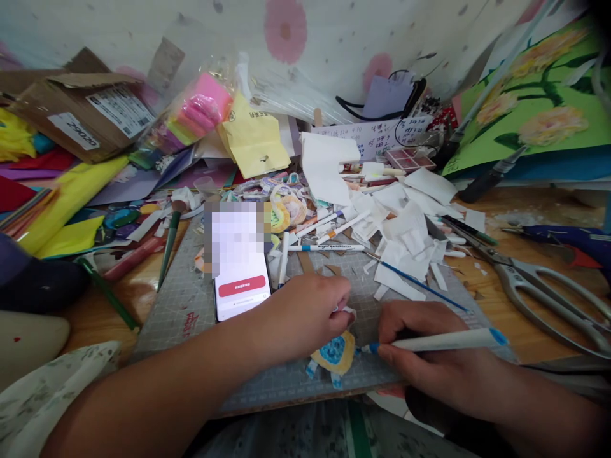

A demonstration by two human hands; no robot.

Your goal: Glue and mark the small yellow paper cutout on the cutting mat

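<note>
My right hand (429, 356) is closed round a white marker with blue ends (443, 342). The marker's blue tip points left, close to the edge of a small yellow craft piece (341, 361) with a blue centre and short blue-and-white tabs. My left hand (317, 308) pinches the far end of this piece, where a bit of white shows by the fingertips; the fingers partly cover it. Beneath both hands lies a grey cutting mat (267, 388). A lit phone (241, 273) rests on the mat just left of my left hand.
Paper scraps (405, 235) are heaped behind my hands, beside a capped marker (327, 248) and a thin blue paintbrush (420, 283). Large scissors (539, 286) and a blue glue gun (558, 236) lie at right. A cardboard box (71, 114) stands back left.
</note>
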